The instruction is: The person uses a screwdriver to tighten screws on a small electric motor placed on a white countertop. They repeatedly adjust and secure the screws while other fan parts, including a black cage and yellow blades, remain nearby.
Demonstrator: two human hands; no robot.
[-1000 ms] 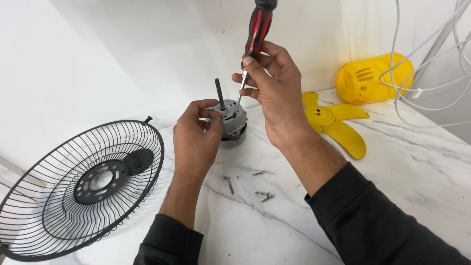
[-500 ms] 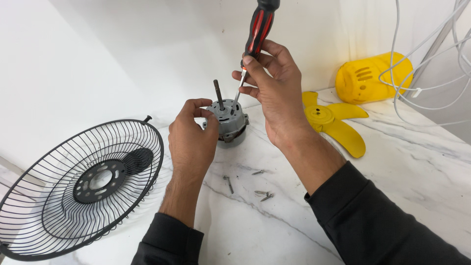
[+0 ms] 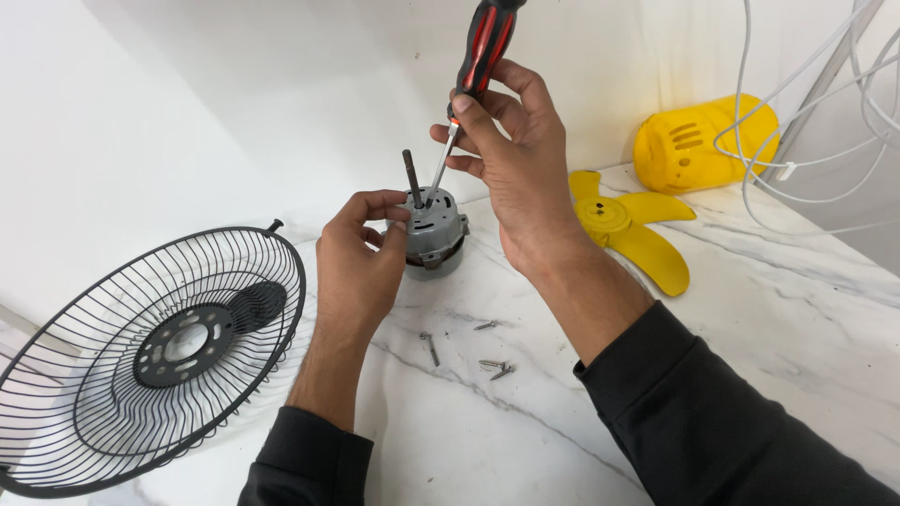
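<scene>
A small grey fan motor (image 3: 437, 230) with an upright dark shaft stands on the white marble counter (image 3: 769, 319). My left hand (image 3: 359, 262) grips the motor's left side. My right hand (image 3: 511, 159) holds a red and black screwdriver (image 3: 480, 52) nearly upright, with its tip down on the motor's top, beside the shaft. Both sleeves are black.
A black wire fan guard (image 3: 150, 356) leans at the left. Loose screws (image 3: 492, 365) lie on the counter before the motor. Yellow fan blades (image 3: 633, 230) and a yellow housing (image 3: 703, 141) sit at the right, with white cables (image 3: 825, 103) behind them.
My left hand has shifted slightly on the motor, fingers curling over its top edge. The screwdriver stays on the motor's top with little movement.
</scene>
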